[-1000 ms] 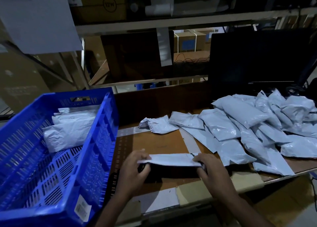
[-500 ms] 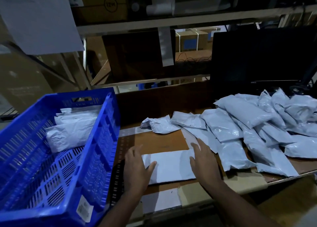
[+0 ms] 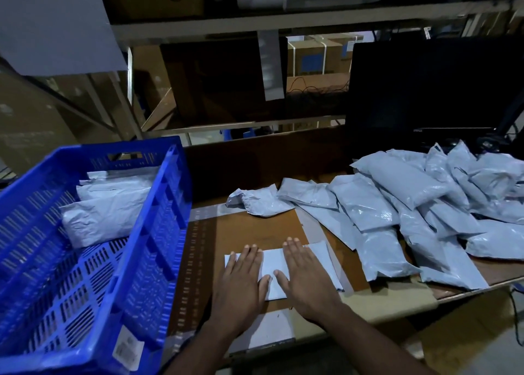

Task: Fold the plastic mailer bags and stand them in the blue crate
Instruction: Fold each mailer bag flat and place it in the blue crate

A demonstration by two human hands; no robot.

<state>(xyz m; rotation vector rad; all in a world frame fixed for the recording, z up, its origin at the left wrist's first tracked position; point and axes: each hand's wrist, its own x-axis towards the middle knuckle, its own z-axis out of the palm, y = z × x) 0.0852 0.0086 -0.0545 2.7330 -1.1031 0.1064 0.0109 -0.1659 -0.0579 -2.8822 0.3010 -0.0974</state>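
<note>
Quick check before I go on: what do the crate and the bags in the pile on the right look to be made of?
Blue crate: rigid moulded plastic by the look, with slotted walls and floor and a mildly glossy surface. Bags in the pile: thin grey plastic film, apparently; they crinkle, puff softly and catch dull highlights. The bag under both hands looks like the same film, pressed flat.

A flattened mailer bag (image 3: 276, 272) is laid on the desk (image 3: 255, 233), near its front edge, and is taken here as the landmark. On it the left hand (image 3: 241, 278) and the right hand (image 3: 304, 275) are pressed flat, side by side. To its left the crate (image 3: 147, 233) is placed, with folded bags (image 3: 105, 207) stood inside at the far end. To its right and behind it a pile of bags (image 3: 411, 210) is spread. Behind the pile a monitor (image 3: 433, 85) is set.
</note>
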